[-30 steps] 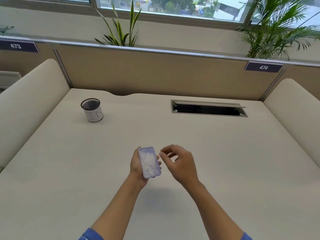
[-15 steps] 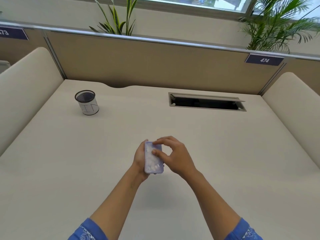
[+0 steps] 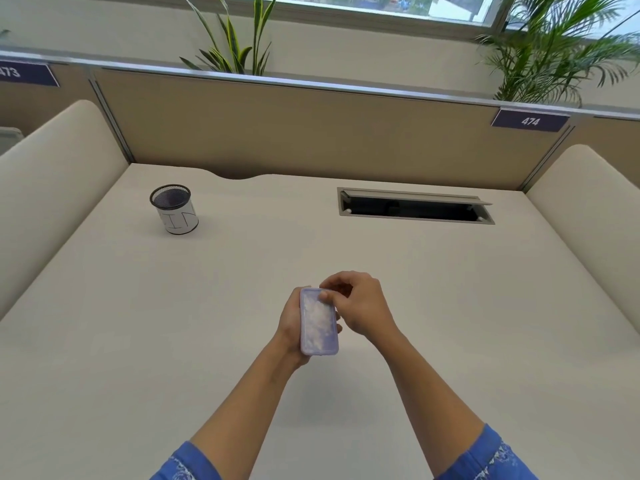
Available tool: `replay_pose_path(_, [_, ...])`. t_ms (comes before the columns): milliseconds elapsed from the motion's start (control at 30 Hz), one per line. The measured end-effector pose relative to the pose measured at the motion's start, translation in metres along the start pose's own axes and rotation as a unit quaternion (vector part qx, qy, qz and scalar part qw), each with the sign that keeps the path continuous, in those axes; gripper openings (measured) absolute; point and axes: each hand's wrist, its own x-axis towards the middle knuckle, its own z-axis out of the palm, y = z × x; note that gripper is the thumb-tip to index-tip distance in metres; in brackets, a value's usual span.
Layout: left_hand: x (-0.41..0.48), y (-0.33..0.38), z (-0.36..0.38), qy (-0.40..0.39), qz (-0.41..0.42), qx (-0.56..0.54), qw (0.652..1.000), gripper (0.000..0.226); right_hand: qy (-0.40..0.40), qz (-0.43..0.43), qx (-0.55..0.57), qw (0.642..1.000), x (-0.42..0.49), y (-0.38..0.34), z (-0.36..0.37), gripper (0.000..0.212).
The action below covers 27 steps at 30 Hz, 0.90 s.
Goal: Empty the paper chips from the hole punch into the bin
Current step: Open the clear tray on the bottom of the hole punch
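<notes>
A lilac hole punch [image 3: 318,323] is held upside down above the middle of the desk, its clear base facing me with white paper chips showing through. My left hand [image 3: 289,323] grips it from beneath and on the left side. My right hand [image 3: 360,310] is curled at its far right corner, fingertips touching the edge of the base. The bin [image 3: 174,209], a small black mesh cup with a white paper wrap, stands upright at the far left of the desk, well away from both hands.
An open cable slot [image 3: 414,206] is cut into the beige desk [image 3: 138,341] at the back right. Padded side dividers rise at the left [image 3: 52,188] and right [image 3: 588,209]. A tan partition [image 3: 311,126] closes the back, with plants behind it.
My right hand came in from beside the hole punch and put its fingertips on the base's far corner. The left hand has kept hold of the punch.
</notes>
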Motion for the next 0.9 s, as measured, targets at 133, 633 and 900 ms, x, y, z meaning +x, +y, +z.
replay_pose_path(133, [0.001, -0.003, 0.003, -0.014, 0.011, -0.007, 1.0, 0.039, 0.016, 0.004, 0.025, 1.0, -0.001, -0.002, 0.001, 0.012])
replay_pose_path(633, [0.003, -0.008, 0.005, -0.025, -0.001, -0.002, 1.0, 0.046, 0.017, -0.004, 0.049, 0.999, -0.003, 0.003, -0.005, 0.02])
replay_pose_path(900, [0.005, -0.008, 0.006, -0.033, -0.004, -0.015, 0.999, 0.033, -0.061, -0.013, -0.054, 0.997, 0.006, -0.01, -0.008, 0.01])
